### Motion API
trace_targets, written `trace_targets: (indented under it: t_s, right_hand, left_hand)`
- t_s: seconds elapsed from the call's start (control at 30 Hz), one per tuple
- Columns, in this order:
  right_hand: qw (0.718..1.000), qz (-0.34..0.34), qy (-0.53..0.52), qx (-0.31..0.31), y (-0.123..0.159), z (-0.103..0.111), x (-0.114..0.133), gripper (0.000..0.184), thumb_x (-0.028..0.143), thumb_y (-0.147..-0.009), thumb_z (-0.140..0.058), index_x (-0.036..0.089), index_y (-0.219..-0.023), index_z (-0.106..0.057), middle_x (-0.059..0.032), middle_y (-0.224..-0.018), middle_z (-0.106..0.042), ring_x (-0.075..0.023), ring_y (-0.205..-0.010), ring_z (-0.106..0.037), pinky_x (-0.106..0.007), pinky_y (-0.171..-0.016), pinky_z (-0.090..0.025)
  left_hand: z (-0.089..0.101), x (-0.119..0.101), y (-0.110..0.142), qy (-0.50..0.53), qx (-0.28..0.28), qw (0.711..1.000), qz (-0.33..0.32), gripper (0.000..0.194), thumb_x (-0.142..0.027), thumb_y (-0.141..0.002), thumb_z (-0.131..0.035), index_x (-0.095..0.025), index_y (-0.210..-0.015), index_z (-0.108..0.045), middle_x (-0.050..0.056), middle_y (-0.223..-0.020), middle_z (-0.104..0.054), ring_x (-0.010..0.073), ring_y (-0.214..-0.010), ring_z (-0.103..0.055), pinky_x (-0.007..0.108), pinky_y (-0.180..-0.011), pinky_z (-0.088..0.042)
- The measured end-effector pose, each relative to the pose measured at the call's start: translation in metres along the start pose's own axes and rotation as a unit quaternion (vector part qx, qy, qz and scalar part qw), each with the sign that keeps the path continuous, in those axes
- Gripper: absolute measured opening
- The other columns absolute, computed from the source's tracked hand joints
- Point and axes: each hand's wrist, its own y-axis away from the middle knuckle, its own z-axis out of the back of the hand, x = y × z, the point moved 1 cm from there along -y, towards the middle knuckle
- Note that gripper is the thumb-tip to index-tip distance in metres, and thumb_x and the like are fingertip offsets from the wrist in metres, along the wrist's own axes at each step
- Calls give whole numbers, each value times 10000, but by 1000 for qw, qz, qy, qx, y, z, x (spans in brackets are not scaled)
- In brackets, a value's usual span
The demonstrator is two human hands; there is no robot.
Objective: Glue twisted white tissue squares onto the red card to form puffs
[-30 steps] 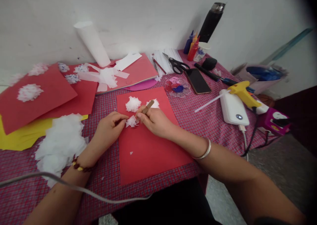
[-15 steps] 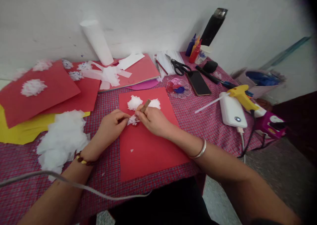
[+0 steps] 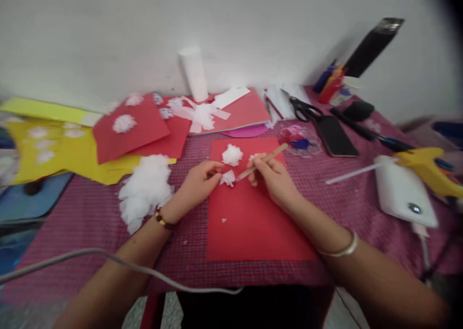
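My right hand (image 3: pixel 269 177) grips a flat wooden craft stick (image 3: pixel 275 154), its lower tip beside a small crumpled white tissue paper flower (image 3: pixel 227 178). My left hand (image 3: pixel 198 182) is at that flower's left edge, thumb and forefinger curled onto its petals; blur softens the contact. The flower lies on a red paper sheet (image 3: pixel 249 227) on the table. Just above it sits a fuller white paper flower (image 3: pixel 232 155). Another white flower (image 3: pixel 256 156) is mostly hidden behind my right hand.
A heap of white tissue pieces (image 3: pixel 146 189) lies left of the sheet. To the right are a paint palette (image 3: pixel 300 141), scissors (image 3: pixel 302 108), a phone (image 3: pixel 336 136), a white power bank (image 3: pixel 405 191) and a yellow glue gun (image 3: pixel 430 167). A pale cable (image 3: pixel 119 265) crosses in front.
My right hand has drawn back rightward from the small flower, and the stick now leans lower, pointing left. My left hand stays by the flower. The view has turned left.
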Motion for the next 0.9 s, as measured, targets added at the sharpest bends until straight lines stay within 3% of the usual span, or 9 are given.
trace_targets:
  t_s: [0.1, 0.17, 0.23, 0.37, 0.43, 0.57, 0.73, 0.83, 0.9]
  right_hand:
    - [997, -58, -57, 2, 1, -1, -5, 333, 493, -827, -628, 162, -790, -602, 20, -539, -577, -97, -469, -509, -215, -463, -390]
    - [995, -76, -68, 9, 2, -1, -6, 341, 498, -803, -660, 160, -784, -616, 12, -539, -589, -98, -472, -512, -216, -464, -390]
    - [994, -83, -70, 12, 2, -2, -6, 349, 505, -792, -675, 160, -783, -625, 7, -539, -596, -101, -475, -516, -219, -467, -391]
    - [994, -87, -72, 10, 2, -1, -6, 354, 510, -791, -681, 161, -781, -628, 5, -540, -601, -101, -477, -521, -220, -478, -397]
    - [993, -88, -72, 10, 2, -1, -6, 357, 512, -790, -681, 159, -783, -628, 6, -543, -602, -99, -478, -524, -219, -481, -400]
    - [993, -94, -72, 7, 1, -1, -7, 369, 520, -771, -688, 157, -790, -623, 11, -543, -598, -97, -473, -523, -217, -480, -400]
    - [994, -91, -62, 10, 1, -1, -6, 360, 514, -797, -654, 156, -796, -615, 4, -554, -602, -99, -473, -521, -223, -481, -399]
    - [995, -84, -58, 16, 1, -2, -5, 361, 514, -795, -649, 155, -793, -612, 5, -549, -597, -98, -470, -517, -221, -473, -392]
    - [995, -80, -56, 21, 1, -3, -5, 368, 522, -792, -647, 156, -786, -608, 9, -540, -590, -98, -467, -515, -220, -471, -390]
  left_hand:
    - [18, -11, 14, -51, 42, 998, -24, 361, -184, -842, -535, -184, -1196, -605, 102, -1196, -656, 217, -1096, -608, 397, -944, -491]
    - [41, -11, 25, -105, 62, 992, -37, 370, -203, -831, -559, -192, -1196, -616, 107, -1262, -632, 238, -1203, -551, 440, -1042, -423]
    - [73, -1, 34, -134, 46, 990, -20, 314, -273, -827, -577, -190, -1118, -661, 107, -1217, -661, 254, -1191, -561, 456, -1060, -402]
    - [136, 40, 41, -149, -127, 970, 142, 313, -408, -785, -593, -178, -969, -699, 97, -1009, -715, 256, -945, -643, 377, -825, -512]
    - [151, 60, 40, -109, -158, 956, 222, 330, -425, -760, -594, -165, -935, -700, 68, -863, -713, 212, -754, -629, 297, -639, -489]
    - [148, 74, 35, -30, -160, 948, 275, 335, -458, -685, -678, -145, -800, -693, 26, -679, -646, 147, -568, -527, 231, -484, -370]
    - [124, 52, 33, 83, -150, 950, 260, 353, -497, -682, -714, -165, -782, -648, 2, -650, -607, 116, -507, -481, 223, -460, -351]
    - [114, 42, 32, 147, -93, 952, 251, 333, -472, -658, -743, -161, -741, -659, -3, -628, -591, 103, -498, -454, 219, -457, -327]
    - [111, 42, 30, 116, -50, 960, 249, 319, -470, -678, -713, -157, -735, -681, -2, -612, -587, 105, -498, -445, 223, -463, -318]
